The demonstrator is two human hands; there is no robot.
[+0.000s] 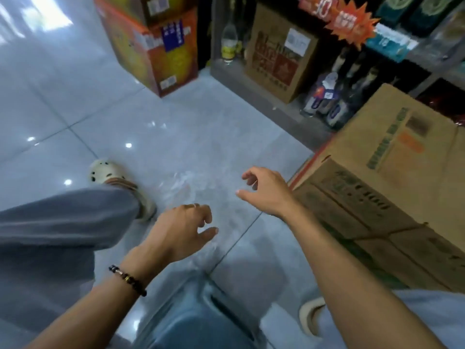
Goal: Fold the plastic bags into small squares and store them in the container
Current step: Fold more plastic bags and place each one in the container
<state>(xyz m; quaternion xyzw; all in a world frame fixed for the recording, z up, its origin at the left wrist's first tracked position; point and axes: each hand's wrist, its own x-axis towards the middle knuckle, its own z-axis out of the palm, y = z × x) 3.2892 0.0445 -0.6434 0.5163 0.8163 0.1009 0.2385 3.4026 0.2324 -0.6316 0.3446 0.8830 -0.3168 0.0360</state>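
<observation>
Two hands hover over a clear bag (201,195) flat on the floor (75,102), spread for folding: left hand (181,230) at 7 o'clock, right hand (264,190) at 3, fingers loosely curled, holding nothing

I observed one clear plastic bag (198,197) lying on the grey tiled floor (100,117). It was transparent and nearly colourless, so the tile seams showed through it. It lay spread out and roughly flat, with faint wrinkles and whitish creases near its far left part. Its edges were blurred, and I could not trace its full outline or confirm any fold. It sat between the left hand (185,229) and the right hand (265,190). I could not identify a container.
</observation>
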